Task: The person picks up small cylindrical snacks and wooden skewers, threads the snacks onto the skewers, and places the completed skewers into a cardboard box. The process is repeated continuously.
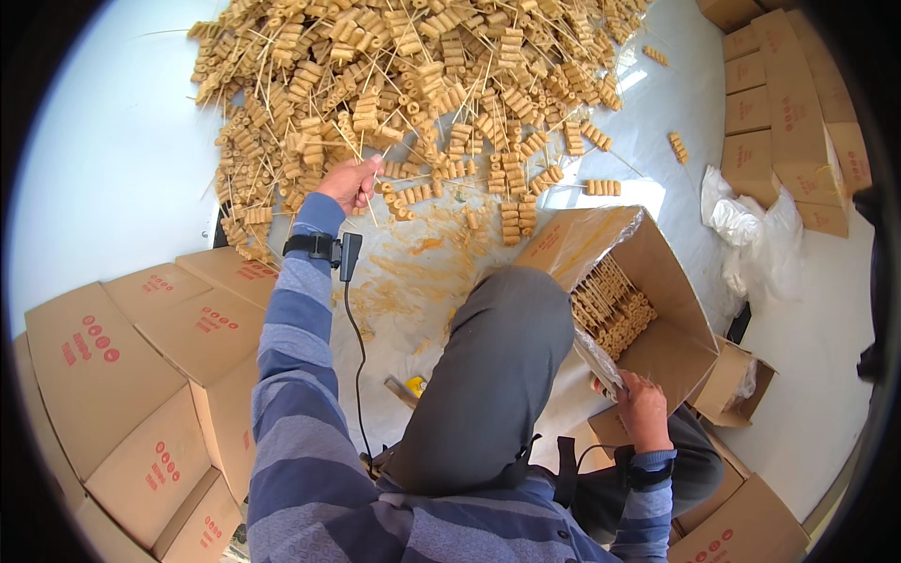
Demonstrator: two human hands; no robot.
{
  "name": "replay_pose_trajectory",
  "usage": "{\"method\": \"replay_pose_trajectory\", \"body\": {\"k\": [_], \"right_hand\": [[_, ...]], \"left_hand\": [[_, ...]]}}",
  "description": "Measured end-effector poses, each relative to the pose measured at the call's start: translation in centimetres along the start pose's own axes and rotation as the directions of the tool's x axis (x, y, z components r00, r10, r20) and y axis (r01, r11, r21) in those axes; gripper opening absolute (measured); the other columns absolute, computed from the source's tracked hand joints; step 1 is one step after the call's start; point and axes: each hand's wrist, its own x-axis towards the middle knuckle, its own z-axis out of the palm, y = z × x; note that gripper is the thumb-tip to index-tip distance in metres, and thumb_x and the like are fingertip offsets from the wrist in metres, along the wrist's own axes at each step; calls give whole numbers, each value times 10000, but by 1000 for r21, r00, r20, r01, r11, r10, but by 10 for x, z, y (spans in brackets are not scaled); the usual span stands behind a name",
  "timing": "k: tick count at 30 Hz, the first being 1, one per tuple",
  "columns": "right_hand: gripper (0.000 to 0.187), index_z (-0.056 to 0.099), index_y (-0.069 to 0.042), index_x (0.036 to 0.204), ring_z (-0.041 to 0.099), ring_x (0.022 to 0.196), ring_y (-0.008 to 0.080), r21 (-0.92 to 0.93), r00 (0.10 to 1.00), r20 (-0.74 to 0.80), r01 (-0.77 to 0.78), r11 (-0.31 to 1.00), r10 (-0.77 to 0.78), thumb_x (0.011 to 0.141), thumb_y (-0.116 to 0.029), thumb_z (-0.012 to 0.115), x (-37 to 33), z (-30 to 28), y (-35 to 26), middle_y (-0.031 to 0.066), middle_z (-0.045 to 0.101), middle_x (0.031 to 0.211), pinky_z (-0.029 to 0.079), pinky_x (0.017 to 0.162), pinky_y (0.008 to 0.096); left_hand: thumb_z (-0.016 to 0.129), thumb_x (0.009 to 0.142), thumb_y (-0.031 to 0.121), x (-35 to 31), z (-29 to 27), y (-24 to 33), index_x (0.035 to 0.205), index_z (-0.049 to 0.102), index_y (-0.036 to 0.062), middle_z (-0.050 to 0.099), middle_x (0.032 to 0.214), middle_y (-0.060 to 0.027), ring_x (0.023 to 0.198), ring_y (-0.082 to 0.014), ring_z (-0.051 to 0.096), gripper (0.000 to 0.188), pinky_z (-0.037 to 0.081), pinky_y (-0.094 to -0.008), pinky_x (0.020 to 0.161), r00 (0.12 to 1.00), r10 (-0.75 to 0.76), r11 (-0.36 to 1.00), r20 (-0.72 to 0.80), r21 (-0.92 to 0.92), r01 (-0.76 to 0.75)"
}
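My left hand is stretched out to the near edge of a big heap of skewers, each with tan spiral rolls on a thin wooden stick. Its fingers are pinched around the stick of a skewer; which rolls belong to it I cannot make out among the heap. Down at the right, my right hand grips the near edge of an open cardboard box, fingertips partly hidden behind the flap and its clear plastic liner. Inside that tilted box, skewers lie in neat packed rows.
Closed cartons stack up on the left, and more cartons stand at the far right. Crumpled clear plastic bags lie beside them. A small open box sits behind the packed one. A yellow-and-grey tool lies near my knee.
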Motion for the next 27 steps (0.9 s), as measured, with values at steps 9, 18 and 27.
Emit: {"method": "replay_pose_trajectory", "body": {"k": [9,18,27], "right_hand": [[216,696,-51,1077,666,930,362,123,994,-113,17,992,-3,900,-167,651,-23,-39,-17,167,709,994,513,829,443],[238,690,12,1115,689,891,233,663,973,-197,39,748,123,974,-168,626,-37,-98,-67,131,718,963,531,834,321],[475,644,44,1221,652,1083,228,989,930,30,26,147,-365,1074,-362,446,-22,-167,-167,135,674,1183,544,919,354]], "left_hand": [[583,1022,348,-80,14,35,941,561,78,383,534,67,480,-79,389,282,292,-233,445,942,239,932,236,-329,-154],[478,1060,381,-155,46,71,949,534,94,553,709,-14,731,-160,572,313,460,-297,673,812,468,880,347,-268,-393],[473,1060,359,-277,138,86,936,501,84,527,623,-72,610,-209,542,303,449,-331,619,607,642,765,468,-334,-551]]}}
